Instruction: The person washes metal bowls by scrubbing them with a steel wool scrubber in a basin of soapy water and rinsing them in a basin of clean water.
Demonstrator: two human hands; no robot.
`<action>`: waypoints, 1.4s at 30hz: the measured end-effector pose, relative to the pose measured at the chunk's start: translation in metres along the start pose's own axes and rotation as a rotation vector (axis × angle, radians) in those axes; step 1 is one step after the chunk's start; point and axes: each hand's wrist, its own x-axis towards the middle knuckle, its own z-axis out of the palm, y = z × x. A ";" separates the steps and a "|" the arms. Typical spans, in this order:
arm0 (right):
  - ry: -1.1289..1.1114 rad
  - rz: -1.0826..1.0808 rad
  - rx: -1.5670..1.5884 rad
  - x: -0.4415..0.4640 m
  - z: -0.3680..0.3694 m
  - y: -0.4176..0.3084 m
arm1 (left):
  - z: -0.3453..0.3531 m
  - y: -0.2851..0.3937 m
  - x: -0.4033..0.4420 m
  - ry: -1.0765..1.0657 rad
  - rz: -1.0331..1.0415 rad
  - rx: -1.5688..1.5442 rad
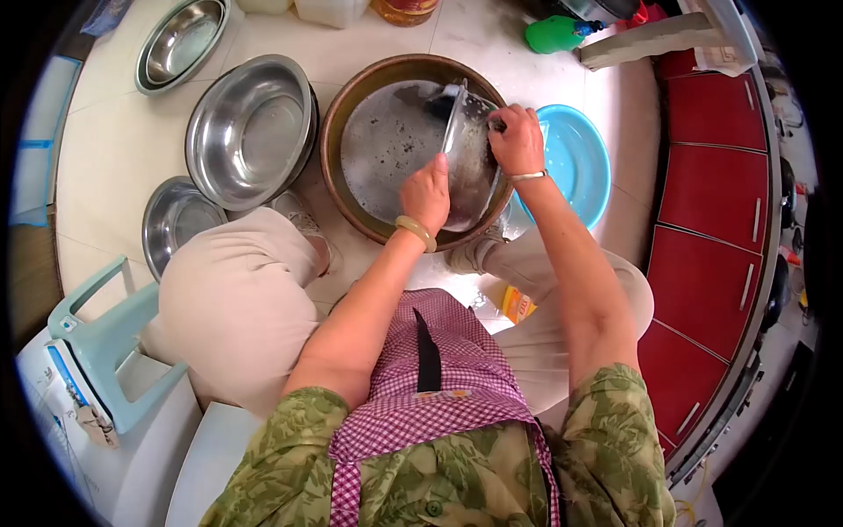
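A large brown-rimmed basin [332,167] holds grey, sudsy water with dark specks. Tilted up inside its right part is a shiny basin [474,180], wet and spotted; I cannot tell whether it is steel or clear. My left hand [427,195], with a bangle at the wrist, grips the near end of its rim, thumb uppermost. On the far right side of the same basin, my right hand [518,140] has its fingers curled round a small dark thing, partly hidden, pressed at the shiny wall.
Steel basins [250,132] stand on the floor at left, with nested bowls [180,44] behind. A blue plastic basin [580,167] is at right. A green bottle [553,35] lies beyond it. An orange packet [518,304] lies near my leg. Red cabinets [702,211] line the right.
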 end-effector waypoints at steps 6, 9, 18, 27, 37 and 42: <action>-0.227 -0.311 0.219 -0.046 -0.026 -0.040 | 0.007 0.000 0.003 0.027 -0.011 -0.076; -0.094 -0.168 0.080 -0.014 -0.004 -0.023 | 0.007 0.005 0.003 0.011 -0.020 -0.041; -0.206 -0.184 0.204 -0.016 -0.016 -0.022 | 0.003 -0.003 0.005 -0.046 -0.040 -0.039; -0.038 0.003 0.270 -0.009 -0.005 -0.007 | -0.018 0.028 0.066 -0.042 -0.075 0.067; -0.113 0.204 -0.065 0.030 0.031 0.020 | -0.017 0.029 0.025 0.009 0.049 0.233; 0.039 -0.017 0.287 -0.029 -0.011 -0.043 | -0.028 0.020 0.034 -0.019 -0.048 0.187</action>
